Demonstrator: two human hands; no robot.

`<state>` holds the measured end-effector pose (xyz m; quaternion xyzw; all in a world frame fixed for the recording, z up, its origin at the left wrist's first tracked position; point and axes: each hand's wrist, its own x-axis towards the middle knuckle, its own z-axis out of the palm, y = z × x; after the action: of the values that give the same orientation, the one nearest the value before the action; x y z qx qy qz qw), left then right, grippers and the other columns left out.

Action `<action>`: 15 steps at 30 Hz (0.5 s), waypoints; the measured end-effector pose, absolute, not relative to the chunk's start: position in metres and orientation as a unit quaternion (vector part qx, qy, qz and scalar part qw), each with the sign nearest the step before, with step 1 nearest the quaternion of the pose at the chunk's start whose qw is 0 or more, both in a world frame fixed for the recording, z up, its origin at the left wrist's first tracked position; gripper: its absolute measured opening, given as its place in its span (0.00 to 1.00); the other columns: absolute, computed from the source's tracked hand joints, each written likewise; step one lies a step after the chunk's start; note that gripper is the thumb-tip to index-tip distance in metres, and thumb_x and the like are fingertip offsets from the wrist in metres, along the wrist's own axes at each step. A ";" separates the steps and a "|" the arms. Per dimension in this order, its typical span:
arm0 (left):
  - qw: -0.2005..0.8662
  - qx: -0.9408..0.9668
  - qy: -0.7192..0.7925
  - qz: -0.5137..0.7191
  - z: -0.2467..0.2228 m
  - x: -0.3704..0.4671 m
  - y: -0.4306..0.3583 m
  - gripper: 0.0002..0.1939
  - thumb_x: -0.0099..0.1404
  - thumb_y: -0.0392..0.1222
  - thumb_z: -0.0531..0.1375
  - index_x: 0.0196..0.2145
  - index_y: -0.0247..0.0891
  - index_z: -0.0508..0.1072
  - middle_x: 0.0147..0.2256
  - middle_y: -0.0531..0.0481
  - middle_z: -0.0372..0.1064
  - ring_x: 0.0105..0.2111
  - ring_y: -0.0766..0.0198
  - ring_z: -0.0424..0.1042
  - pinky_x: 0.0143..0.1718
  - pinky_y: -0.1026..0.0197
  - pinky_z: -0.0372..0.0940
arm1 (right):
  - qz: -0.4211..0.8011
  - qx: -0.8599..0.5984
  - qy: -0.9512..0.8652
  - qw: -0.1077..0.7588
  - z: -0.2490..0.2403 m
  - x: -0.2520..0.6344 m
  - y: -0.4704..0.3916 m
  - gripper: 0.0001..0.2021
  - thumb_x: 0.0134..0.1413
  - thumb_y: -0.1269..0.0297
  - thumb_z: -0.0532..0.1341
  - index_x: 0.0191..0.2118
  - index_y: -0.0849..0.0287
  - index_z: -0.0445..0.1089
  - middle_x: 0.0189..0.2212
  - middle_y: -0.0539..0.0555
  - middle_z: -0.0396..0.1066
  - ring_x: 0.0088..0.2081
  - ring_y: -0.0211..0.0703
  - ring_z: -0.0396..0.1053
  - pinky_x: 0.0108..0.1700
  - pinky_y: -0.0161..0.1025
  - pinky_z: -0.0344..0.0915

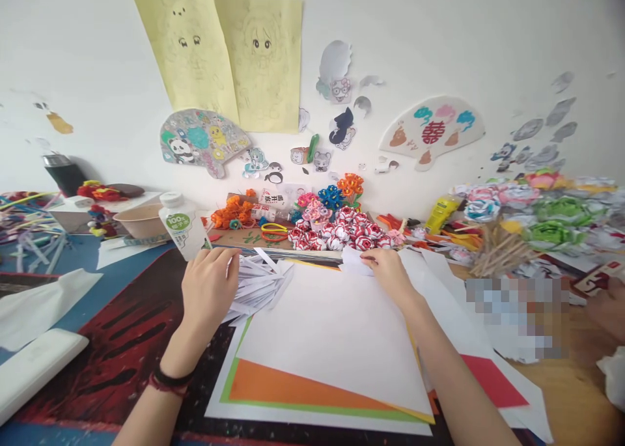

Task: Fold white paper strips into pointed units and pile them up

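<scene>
My left hand (211,288) is raised beside a heap of thin white paper strips (261,283). Its fingers are curled in and pressed together, and whatever they hold, if anything, is hidden. My right hand (390,277) pinches a small white piece of paper (354,262) at the far edge of the stack. Between my hands lies a large white sheet (322,329), turned slightly over an orange sheet (288,387) and a green sheet (227,387). A black band and a dark red band circle my left wrist.
A white bottle (181,228) and a bowl (141,223) stand behind my left hand. Paper flowers (342,230) line the wall. Sticks (505,250) and a red sheet (493,381) are at right. Another person's hand (610,309) shows at the right edge.
</scene>
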<state>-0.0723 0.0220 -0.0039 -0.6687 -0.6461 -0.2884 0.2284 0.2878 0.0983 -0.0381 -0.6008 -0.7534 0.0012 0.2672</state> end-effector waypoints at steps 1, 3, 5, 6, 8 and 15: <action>0.225 -0.672 -0.643 -0.290 -0.004 -0.071 0.021 0.14 0.70 0.42 0.49 0.39 0.40 0.75 0.39 0.46 0.75 0.40 0.53 0.69 0.37 0.56 0.56 | -0.002 -0.599 -0.754 0.270 -0.038 0.288 0.099 0.09 0.54 0.72 0.59 0.33 0.59 0.77 0.29 0.56 0.77 0.31 0.47 0.72 0.34 0.38 0.61; 0.224 -0.680 -0.633 -0.294 -0.004 -0.068 0.020 0.14 0.70 0.41 0.49 0.39 0.40 0.74 0.38 0.46 0.75 0.40 0.53 0.69 0.38 0.56 0.57 | -0.015 -0.602 -0.748 0.278 -0.038 0.288 0.099 0.10 0.54 0.73 0.58 0.31 0.60 0.77 0.28 0.56 0.76 0.30 0.46 0.71 0.35 0.38 0.60; 0.222 -0.688 -0.621 -0.302 -0.005 -0.064 0.020 0.13 0.70 0.41 0.50 0.39 0.40 0.74 0.38 0.46 0.75 0.40 0.53 0.69 0.38 0.56 0.57 | -0.038 -0.615 -0.729 0.297 -0.036 0.286 0.096 0.10 0.54 0.73 0.56 0.30 0.60 0.76 0.28 0.57 0.76 0.31 0.47 0.71 0.35 0.38 0.59; 0.217 -0.694 -0.614 -0.307 -0.005 -0.060 0.020 0.13 0.70 0.41 0.50 0.39 0.39 0.74 0.38 0.46 0.75 0.39 0.53 0.69 0.38 0.55 0.57 | -0.051 -0.624 -0.715 0.310 -0.035 0.285 0.094 0.10 0.55 0.72 0.56 0.31 0.61 0.75 0.29 0.58 0.75 0.32 0.48 0.70 0.35 0.39 0.59; 0.190 -0.716 -0.592 -0.316 -0.005 -0.050 0.020 0.13 0.70 0.41 0.50 0.39 0.39 0.74 0.38 0.46 0.75 0.39 0.54 0.70 0.38 0.55 0.57 | -0.083 -0.642 -0.679 0.344 -0.031 0.280 0.088 0.11 0.58 0.70 0.54 0.34 0.62 0.74 0.33 0.61 0.75 0.36 0.51 0.70 0.38 0.41 0.60; 0.069 -0.804 -0.499 -0.316 -0.002 0.016 0.018 0.12 0.69 0.39 0.51 0.48 0.40 0.70 0.41 0.46 0.76 0.37 0.57 0.72 0.40 0.56 0.62 | 0.121 -0.516 -0.587 0.612 -0.019 0.239 0.063 0.10 0.54 0.58 0.62 0.34 0.61 0.73 0.29 0.56 0.74 0.29 0.44 0.70 0.33 0.40 0.66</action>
<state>0.0157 0.0184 -0.0018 -0.8038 -0.4991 -0.3163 0.0686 0.2389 0.0628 -0.0194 -0.5164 -0.5868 0.1208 0.6119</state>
